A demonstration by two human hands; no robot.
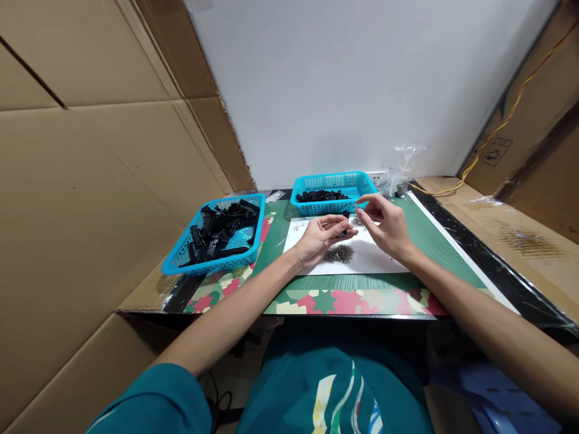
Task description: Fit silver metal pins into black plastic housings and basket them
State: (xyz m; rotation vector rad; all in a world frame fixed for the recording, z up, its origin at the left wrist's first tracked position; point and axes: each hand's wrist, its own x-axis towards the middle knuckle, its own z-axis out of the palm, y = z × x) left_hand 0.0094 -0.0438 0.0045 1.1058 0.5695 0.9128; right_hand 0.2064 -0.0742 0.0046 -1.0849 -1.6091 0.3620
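Observation:
Over a white sheet [307, 267], my left hand [323, 237] pinches a small black part [346, 223] between thumb and fingers. Just right of that part is my right hand [384, 222], its thumb and index finger closed on something thin and small that I cannot make out clearly. A pile of tiny metal pieces [339, 254] lies on the sheet below my hands. More small pieces [359, 222] show partly behind my fingers.
A blue basket [259, 241] of black parts stands at the left, and another blue basket [298, 208] with smaller black parts is behind my hands. Clear plastic bags [392, 181] lie at the back right. Cardboard walls [99, 181] flank the table.

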